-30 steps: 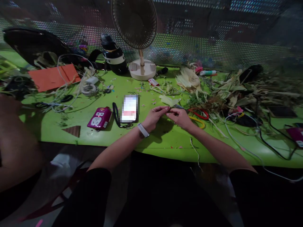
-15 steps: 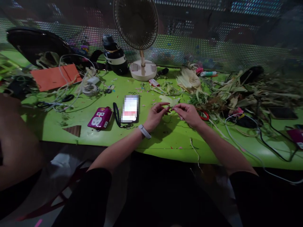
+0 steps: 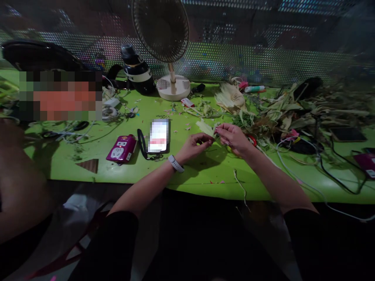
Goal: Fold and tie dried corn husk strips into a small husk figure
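Note:
My left hand (image 3: 195, 146), with a pale wristband (image 3: 176, 164) at its wrist, is closed in a pinch over the table. Close beside it, my right hand (image 3: 233, 138) is also pinched, its thumb and fingertips near the left fingertips. What they hold between them is too small and dark to make out. Just behind the fingertips is a pale piece of corn husk (image 3: 204, 127); I cannot tell whether the fingers touch it. Red-handled scissors (image 3: 252, 140) are partly hidden behind my right wrist.
Dried husks (image 3: 281, 113) are heaped at the right. A fan (image 3: 173, 89), a black bottle (image 3: 139, 76) and a glue stick (image 3: 254, 89) stand or lie at the back. Left of my hands are a phone (image 3: 159, 136) and purple power socket (image 3: 121, 149). Another person's arm (image 3: 22, 175) is at far left.
My right hand has risen slightly and turned, its fingers now above the left fingertips. My left hand has moved slightly lower. The whole view has shifted a little.

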A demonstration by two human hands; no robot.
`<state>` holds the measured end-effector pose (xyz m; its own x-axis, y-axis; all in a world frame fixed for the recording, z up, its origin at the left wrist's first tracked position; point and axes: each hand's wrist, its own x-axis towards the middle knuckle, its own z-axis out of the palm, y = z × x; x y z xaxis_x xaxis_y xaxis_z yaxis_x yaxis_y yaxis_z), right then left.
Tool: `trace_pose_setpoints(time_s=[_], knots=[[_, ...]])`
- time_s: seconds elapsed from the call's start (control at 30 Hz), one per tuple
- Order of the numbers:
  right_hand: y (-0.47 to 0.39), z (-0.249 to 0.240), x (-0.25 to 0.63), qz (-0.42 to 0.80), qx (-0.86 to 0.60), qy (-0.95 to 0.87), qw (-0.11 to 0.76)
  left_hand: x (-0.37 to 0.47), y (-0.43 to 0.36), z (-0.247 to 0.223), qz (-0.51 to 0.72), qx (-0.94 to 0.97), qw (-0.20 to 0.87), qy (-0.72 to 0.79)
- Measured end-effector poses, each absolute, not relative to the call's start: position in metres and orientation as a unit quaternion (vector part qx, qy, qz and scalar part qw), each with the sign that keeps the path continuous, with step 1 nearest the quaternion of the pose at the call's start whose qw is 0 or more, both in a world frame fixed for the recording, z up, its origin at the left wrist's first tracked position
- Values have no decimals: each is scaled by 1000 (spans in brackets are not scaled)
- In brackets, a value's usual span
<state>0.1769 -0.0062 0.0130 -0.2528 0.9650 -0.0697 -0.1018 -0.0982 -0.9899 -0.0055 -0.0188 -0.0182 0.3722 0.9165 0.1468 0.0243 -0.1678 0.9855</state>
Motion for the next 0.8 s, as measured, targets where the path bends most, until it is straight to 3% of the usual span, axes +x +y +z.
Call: trace_pose_setpoints(time_s=[0.33,0.6,0.8], knots=[[-8,14,182,619,-427,-537,383,-15,-12,-12,332,533,701,338],[-9,14,179,626,-421,-547,362,-10,-14,-12,443,654,521,322],[-7,11,179,636,-437,-517,372,-9,-17,-13,471,688,447,324]])
